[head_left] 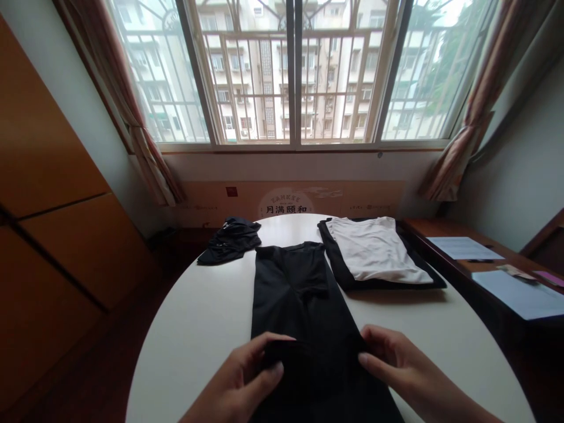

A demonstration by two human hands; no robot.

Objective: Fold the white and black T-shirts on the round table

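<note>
A pair of black trousers [291,294] lies lengthwise on the round white table [185,341], its waistband toward the window and its legs toward me. My left hand [249,376] pinches a raised, folded-over part of the trousers between thumb and fingers. On the other side my right hand [390,358] grips the right edge of the same cloth, thumb against fingertips. Between the hands the cloth is lifted and dark, so its layers are hard to make out. The lower end runs out of view at the bottom.
At the far right of the table lies a stack of folded clothes, a light grey garment [374,247] over black ones [339,264]. A crumpled black garment [231,241] sits at the far left. Papers [465,248] lie on a brown desk [423,229] at right. Orange cabinet [57,252] at left.
</note>
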